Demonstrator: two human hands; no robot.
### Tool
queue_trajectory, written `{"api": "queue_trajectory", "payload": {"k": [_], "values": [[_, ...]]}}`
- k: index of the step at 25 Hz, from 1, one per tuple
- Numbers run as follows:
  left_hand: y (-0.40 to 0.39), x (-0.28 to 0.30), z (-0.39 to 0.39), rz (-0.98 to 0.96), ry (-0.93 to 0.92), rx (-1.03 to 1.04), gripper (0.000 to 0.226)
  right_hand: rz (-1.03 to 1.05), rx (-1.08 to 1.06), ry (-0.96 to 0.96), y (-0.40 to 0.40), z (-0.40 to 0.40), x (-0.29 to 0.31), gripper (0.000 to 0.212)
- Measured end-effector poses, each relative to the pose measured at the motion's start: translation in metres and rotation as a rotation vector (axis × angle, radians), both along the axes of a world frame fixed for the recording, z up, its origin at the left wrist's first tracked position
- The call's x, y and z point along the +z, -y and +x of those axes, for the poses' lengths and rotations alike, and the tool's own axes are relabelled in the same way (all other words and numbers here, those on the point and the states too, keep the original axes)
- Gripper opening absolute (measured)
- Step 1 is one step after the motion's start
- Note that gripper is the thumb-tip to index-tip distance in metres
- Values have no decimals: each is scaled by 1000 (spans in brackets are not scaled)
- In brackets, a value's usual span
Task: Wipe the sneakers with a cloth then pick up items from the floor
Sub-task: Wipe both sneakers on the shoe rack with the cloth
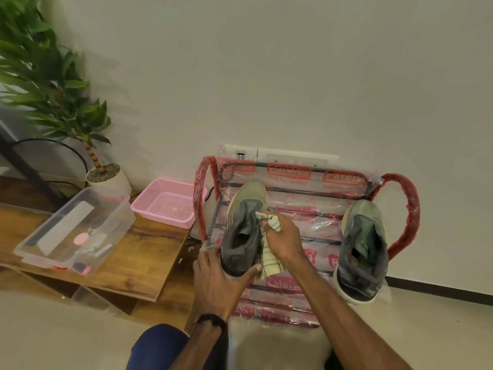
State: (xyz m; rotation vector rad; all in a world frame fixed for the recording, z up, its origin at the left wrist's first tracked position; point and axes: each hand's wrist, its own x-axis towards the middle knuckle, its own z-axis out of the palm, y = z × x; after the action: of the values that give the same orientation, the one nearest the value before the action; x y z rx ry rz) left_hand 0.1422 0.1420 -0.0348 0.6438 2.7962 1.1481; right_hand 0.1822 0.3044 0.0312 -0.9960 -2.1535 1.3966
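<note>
— So, which sneaker am I on, and how does it lie?

— I'm on the left sneaker (244,228), sitting on the plastic-wrapped rack (290,188) at about twelve o'clock from my lap. Its long axis runs from heel at six o'clock, nearest me, to toe at twelve, pointing at the wall. My left hand (217,280) grips the heel, thumb curled round the back. My right hand (282,237) is bunched round the cloth (269,259), pressing it against the tongue and inner side of the shoe.

— And the other one?

— The right sneaker (362,252) rests at roughly two o'clock, well apart, on the same rack, lying the same way, heel toward me and toe to the wall. My right hand is the nearer one to it.

— So the next stroke?

— I'd judge it should run along that heel-to-toe line while my left hand keeps the heel steady. The floor items I can't properly make out from here; a few small pale bits lie near the rack's left foot, at about ten o'clock from my left hand.
</note>
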Motion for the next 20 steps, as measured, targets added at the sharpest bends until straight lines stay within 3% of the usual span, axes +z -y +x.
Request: {"api": "queue_trajectory", "payload": {"k": [6,11,20], "values": [[3,-13,-3,58,-107,-60,108,-162,-6,-65,0,5,-7,22],[14,-12,1,96,-246,39,99,-201,15,-105,14,-4,-8,16],[11,-14,-8,38,-216,24,99,-188,-41,-79,18,-12,-16,15]]}}
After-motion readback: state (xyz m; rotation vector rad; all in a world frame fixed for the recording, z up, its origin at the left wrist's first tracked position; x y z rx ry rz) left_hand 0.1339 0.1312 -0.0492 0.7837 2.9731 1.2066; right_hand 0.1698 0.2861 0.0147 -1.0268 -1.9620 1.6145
